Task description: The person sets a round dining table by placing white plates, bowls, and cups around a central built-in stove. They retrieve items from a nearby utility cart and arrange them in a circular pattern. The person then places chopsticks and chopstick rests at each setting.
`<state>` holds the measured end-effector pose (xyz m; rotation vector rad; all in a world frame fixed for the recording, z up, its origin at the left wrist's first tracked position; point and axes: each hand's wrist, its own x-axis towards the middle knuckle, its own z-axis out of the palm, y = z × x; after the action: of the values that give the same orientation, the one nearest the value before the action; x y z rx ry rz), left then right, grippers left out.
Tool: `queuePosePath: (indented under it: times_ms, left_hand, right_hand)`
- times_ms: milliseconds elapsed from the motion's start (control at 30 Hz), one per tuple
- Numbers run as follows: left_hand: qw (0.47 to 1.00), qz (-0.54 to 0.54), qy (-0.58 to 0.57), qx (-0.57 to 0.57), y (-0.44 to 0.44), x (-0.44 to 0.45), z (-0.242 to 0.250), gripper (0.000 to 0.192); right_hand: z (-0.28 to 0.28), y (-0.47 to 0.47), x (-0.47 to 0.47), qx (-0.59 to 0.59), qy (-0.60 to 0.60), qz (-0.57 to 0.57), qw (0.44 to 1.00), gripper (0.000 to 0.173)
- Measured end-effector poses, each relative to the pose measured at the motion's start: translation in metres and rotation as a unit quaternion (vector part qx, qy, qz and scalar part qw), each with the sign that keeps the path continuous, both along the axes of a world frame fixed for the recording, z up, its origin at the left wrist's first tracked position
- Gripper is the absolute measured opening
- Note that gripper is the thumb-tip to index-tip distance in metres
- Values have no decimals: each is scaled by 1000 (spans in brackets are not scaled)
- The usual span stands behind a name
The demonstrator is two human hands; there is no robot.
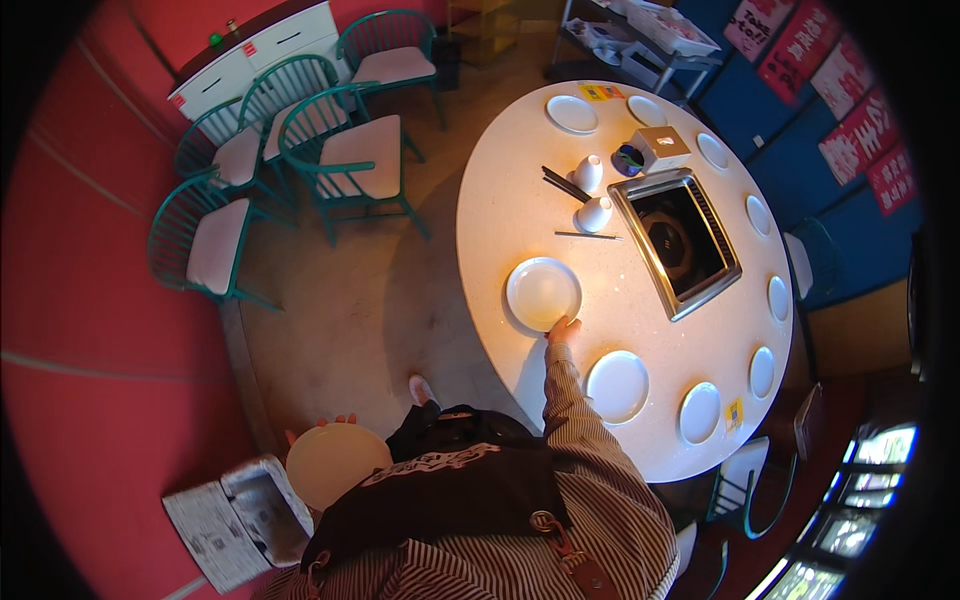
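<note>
My right hand [563,330] grips the near rim of a white plate [544,294] over the left part of a round table [487,187]. At the lower left, my left hand [322,423] supports another white plate [339,465]; only its fingertips show past the rim. White plates such as this one [617,387] lie around the table edge. Stacked white cups or bowls [588,173] stand beside black chopsticks [566,184], with a similar white stack [594,214] nearer and a thin stick [588,235] beside it.
A metal-framed square cooker recess [675,244] is set in the table. Behind it are a tissue box [660,149] and a dark blue round container [628,160]. Green chairs [360,157] stand at left, a loaded trolley [637,45] at the back, and a whitish cabinet [217,532] at lower left.
</note>
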<state>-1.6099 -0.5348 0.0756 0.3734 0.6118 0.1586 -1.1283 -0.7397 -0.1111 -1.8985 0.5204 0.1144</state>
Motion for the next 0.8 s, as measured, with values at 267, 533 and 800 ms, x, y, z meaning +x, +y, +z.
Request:
queuePosePath:
  times_ms: [267, 533, 800]
  left_hand:
    - [980, -191, 34, 40, 155, 22, -28, 47]
    - [960, -218, 96, 148, 252, 148, -11, 69]
    - [969, -164, 49, 179, 283, 295, 5, 67]
  right_hand:
    - [-35, 0, -5, -160, 31, -33, 986, 24]
    - [18, 27, -21, -152, -69, -37, 985, 17]
    - [28, 195, 69, -248, -99, 332, 905, 68]
